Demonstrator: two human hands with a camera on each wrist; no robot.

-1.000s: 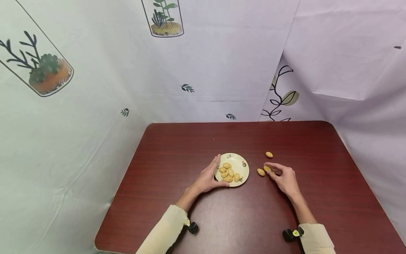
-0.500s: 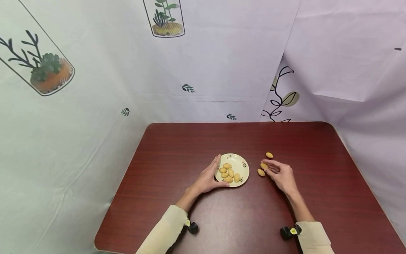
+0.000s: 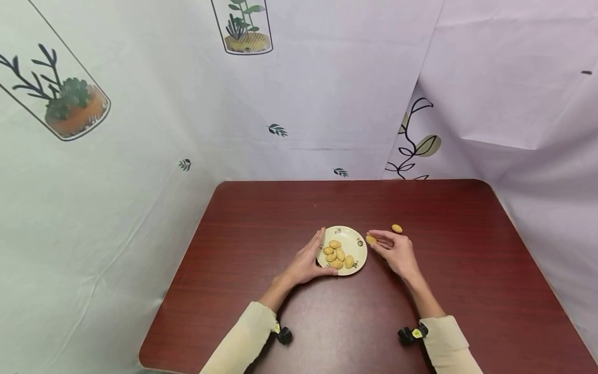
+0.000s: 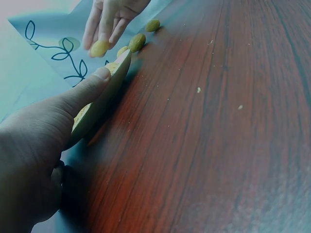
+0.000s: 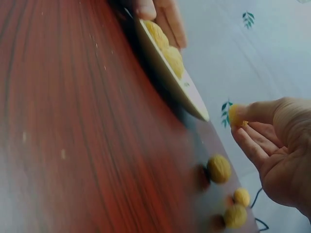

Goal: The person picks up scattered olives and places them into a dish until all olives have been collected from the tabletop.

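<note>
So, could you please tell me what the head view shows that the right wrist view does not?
Only the head view shows the whole table, both sleeves and all five pieces lying on the plate. Only the right wrist view shows three loose pieces on the table by the right hand; the head view shows just one. Both show the left hand gripping the plate's rim and the right hand pinching a yellow piece near the plate.
</note>
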